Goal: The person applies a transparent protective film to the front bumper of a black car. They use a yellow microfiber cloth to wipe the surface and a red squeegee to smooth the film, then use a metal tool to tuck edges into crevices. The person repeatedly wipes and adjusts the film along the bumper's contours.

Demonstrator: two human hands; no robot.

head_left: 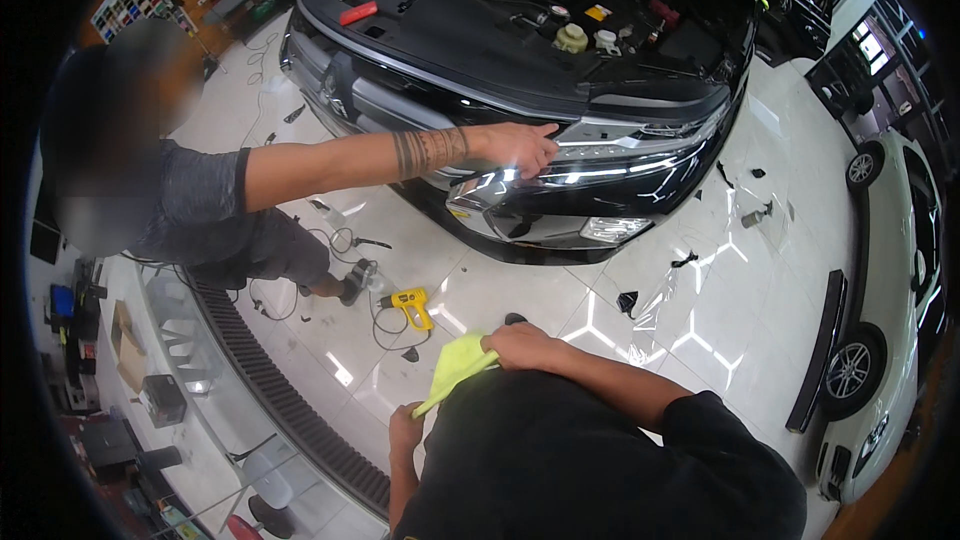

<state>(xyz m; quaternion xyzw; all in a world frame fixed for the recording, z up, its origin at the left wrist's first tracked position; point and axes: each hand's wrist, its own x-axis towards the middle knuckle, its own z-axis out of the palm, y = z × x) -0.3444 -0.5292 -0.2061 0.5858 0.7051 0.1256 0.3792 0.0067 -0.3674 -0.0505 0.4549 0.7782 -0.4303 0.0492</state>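
Observation:
A yellow-green cloth (458, 368) stretches between my two hands in front of my body. My left hand (405, 430) is closed on its lower left corner. Higher up and to the right, my right hand (522, 347) grips the opposite end. Beyond the cloth stands a black car (440, 90) with its hood up. A co-worker at the left reaches across, and that person's hand (520, 147) touches the front near the headlight (640, 133). Neither of my hands touches the car.
A yellow heat gun (408, 308) lies on the glossy tiled floor, its cord beside it. Dark scraps (627, 302) and a spray bottle (757, 215) are scattered at the right. A floor drain grate (290, 390) curves along the left. A white car (890, 340) stands far right.

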